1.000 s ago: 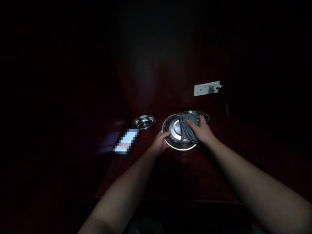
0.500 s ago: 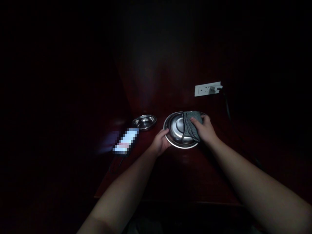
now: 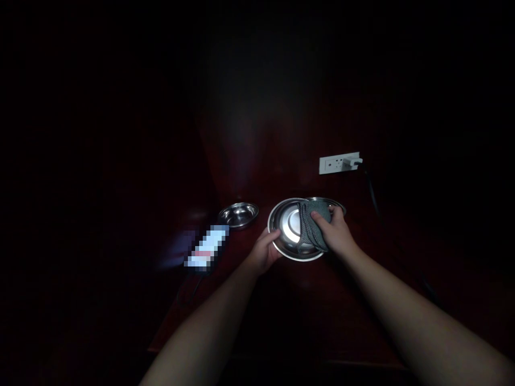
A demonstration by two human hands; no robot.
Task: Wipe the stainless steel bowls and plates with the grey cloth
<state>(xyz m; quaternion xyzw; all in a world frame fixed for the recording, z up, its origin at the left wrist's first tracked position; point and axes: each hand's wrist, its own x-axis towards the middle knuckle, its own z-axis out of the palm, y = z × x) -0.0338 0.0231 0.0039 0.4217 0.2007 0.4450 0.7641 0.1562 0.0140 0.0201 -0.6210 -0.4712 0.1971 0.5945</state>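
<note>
A shiny metal bowl [image 3: 286, 229] is held up over the dark red table, its inside facing me. My left hand [image 3: 265, 251] grips its left rim, thumb over the edge and fingers underneath. Bunched in my right hand [image 3: 335, 229] is a grey-green cloth [image 3: 318, 217], pressed against the right part of the bowl; the thumb lies on top and the other fingers are partly hidden. Behind the cloth shows the rim of another metal bowl [image 3: 340, 206], mostly covered.
Another metal bowl [image 3: 238, 215] stands at the back left of the table [image 3: 298, 311]. Near it lies a phone [image 3: 207, 249] with a lit, blurred screen and a cable. On the back wall is a white socket [image 3: 333, 164] with a plug and a hanging cord [image 3: 372, 193]. Surroundings are very dark.
The whole view has shifted, so things sit lower in the picture. The cloth has moved slightly left across the bowl, and more of the bowl behind shows. Both hands keep their holds.
</note>
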